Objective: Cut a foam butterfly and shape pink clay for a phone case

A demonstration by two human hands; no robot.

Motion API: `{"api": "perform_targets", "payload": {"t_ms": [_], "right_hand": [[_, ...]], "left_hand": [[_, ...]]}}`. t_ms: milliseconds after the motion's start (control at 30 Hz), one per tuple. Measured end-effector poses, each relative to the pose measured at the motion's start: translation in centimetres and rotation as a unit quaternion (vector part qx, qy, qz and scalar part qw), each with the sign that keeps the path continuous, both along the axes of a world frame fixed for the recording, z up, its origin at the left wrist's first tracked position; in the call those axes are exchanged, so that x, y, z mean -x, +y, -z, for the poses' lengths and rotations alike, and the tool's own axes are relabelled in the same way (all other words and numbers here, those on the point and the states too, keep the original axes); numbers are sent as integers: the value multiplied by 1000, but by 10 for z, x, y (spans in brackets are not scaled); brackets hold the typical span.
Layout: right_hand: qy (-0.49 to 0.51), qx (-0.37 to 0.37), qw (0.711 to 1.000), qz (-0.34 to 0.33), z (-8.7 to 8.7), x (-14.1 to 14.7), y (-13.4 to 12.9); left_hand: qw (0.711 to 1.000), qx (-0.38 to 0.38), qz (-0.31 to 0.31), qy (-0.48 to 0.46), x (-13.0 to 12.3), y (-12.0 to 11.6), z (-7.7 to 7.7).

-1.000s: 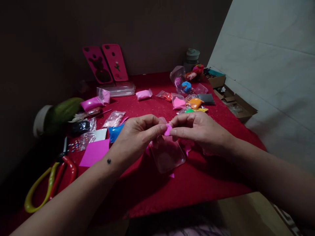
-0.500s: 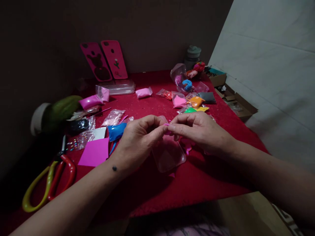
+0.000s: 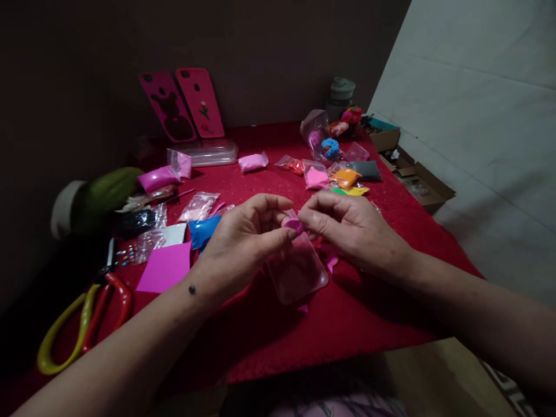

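Note:
A small, flat, rounded pink piece of what looks like clay (image 3: 294,224) is held above the middle of the table. My left hand (image 3: 247,240) grips it between thumb and fingers. At its right edge, the thumb and forefinger of my right hand (image 3: 354,229) pinch together on it. Below both hands lies a clear phone case (image 3: 299,281), its far end partly covered by my fingers. Beside the case, under my right hand, is a pink scrap (image 3: 330,259), and a smaller pink bit (image 3: 303,308) sits at its near edge.
Pliers (image 3: 93,315) with red and yellow handles, a magenta sheet (image 3: 165,268) and a blue packet (image 3: 203,231) lie at left. Two decorated pink phone cases (image 3: 200,104) lean on the back wall. Several coloured packets (image 3: 345,177) lie at back right, near a lidded bottle (image 3: 341,92).
My hands have shifted slightly and turned the pink piece, so more of its flat face shows. The left fingers have lifted and spread a little.

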State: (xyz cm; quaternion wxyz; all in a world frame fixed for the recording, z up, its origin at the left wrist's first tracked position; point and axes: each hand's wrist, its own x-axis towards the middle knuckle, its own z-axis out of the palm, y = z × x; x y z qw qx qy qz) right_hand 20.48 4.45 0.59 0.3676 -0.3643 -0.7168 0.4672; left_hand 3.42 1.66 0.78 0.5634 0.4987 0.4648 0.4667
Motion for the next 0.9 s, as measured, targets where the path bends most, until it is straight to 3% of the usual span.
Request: {"api": "perform_targets", "payload": {"t_ms": [267, 633, 733, 900], "right_hand": [[20, 40, 999, 7, 1, 1, -2], [24, 100, 995, 17, 0, 3, -3], [-26, 95, 995, 35, -1, 3, -4], [-23, 86, 995, 35, 1, 2, -4]], "left_hand": [[999, -17, 26, 6, 3, -1, -2], [998, -38, -49, 20, 1, 0, -1], [997, -42, -48, 50, 0, -1, -2], [998, -32, -50, 36, -1, 0, -2]]}}
